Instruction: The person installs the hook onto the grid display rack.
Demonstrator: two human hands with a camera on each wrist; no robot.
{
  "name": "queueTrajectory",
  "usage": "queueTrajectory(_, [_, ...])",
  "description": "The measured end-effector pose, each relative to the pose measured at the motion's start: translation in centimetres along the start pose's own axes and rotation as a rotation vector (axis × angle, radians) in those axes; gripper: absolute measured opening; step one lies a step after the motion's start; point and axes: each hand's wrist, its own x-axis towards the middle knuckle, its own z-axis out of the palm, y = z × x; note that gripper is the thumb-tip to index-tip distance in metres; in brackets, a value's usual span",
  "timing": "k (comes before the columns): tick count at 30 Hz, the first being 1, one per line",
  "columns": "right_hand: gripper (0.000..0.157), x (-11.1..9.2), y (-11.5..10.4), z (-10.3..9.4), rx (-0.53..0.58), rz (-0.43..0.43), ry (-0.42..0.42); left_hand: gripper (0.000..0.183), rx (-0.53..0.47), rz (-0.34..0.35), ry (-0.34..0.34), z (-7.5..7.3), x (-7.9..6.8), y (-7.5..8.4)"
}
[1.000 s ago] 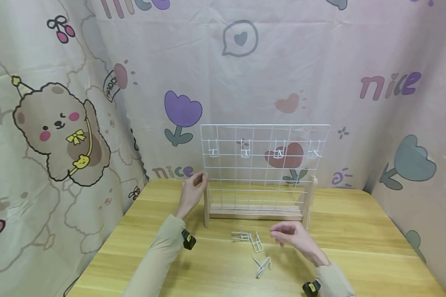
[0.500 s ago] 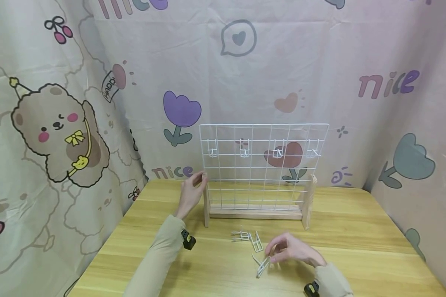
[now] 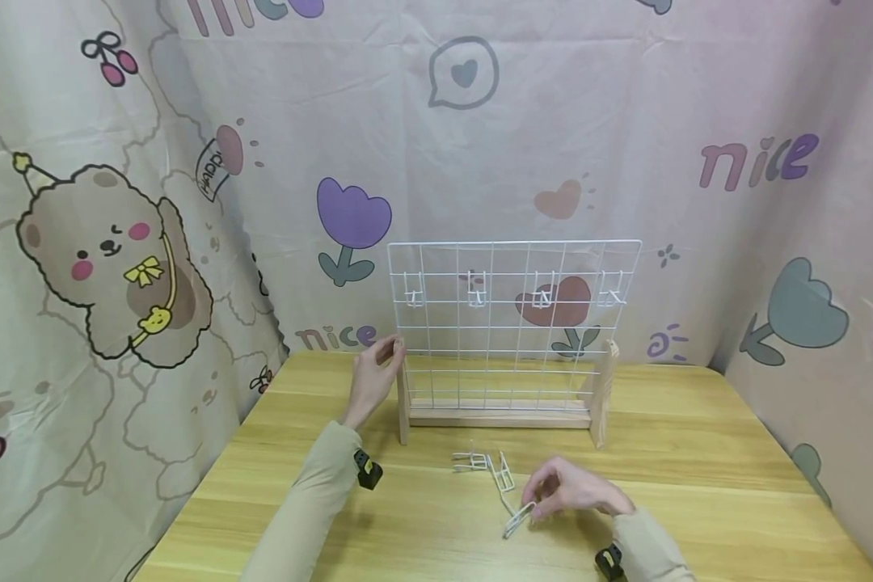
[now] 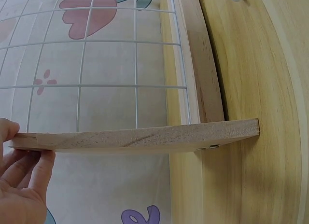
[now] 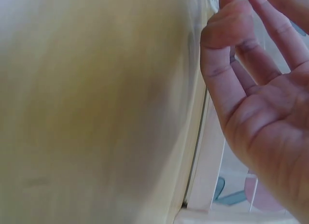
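A white wire grid (image 3: 498, 326) stands in a pale wooden base (image 3: 502, 421) with an upright at each side. My left hand (image 3: 373, 380) pinches the top of the left wooden upright (image 4: 135, 138); thumb and fingers lie on either face of it in the left wrist view. Lower right, my right hand (image 3: 575, 490) pinches the end of a white wire hook (image 3: 516, 524) close over the table. In the right wrist view the fingers of the right hand (image 5: 263, 98) are bent, the hook mostly hidden. Two more loose white hooks (image 3: 473, 462) lie in front of the base.
Several white hooks (image 3: 477, 299) hang in a row on the upper part of the grid. The wood-grain table (image 3: 698, 453) extends around the rack. Printed curtains (image 3: 466, 162) close off the back and both sides.
My right hand has come down toward the front from beside the rack and taken hold of the nearest hook, which is now turned slightly. The left hand has stayed on the upright.
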Motion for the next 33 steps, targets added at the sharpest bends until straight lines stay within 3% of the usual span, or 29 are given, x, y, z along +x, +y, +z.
queueTrajectory(5, [0.02,-1.1,0.2,-1.1,-0.003,0.001,0.004,0.041,-0.006,-0.006,-0.009,0.0,0.0,0.1])
queueTrajectory(9, [0.02,-1.8,0.2,-1.9,-0.004,0.044,0.054,0.041,-0.011,-0.011,-0.009,-0.1,0.0,0.4])
queueTrajectory(20, [0.02,-1.6,0.6,-2.8,-0.173,0.065,0.218,0.04,-0.011,-0.007,0.0,0.0,0.0,0.5])
queueTrajectory(26, [0.024,-2.0,0.3,-2.6,-0.174,0.089,0.2,0.041,-0.012,-0.01,-0.002,0.0,-0.1,0.6])
queueTrajectory(30, [0.022,-1.9,-0.2,-2.0,-0.192,0.039,0.188,0.04,-0.015,0.001,0.005,0.0,-0.1,0.6])
queueTrajectory(33, [0.019,-1.6,-0.2,-1.7,-0.238,-0.051,0.209,0.039,-0.016,0.004,0.005,0.0,-0.1,0.6])
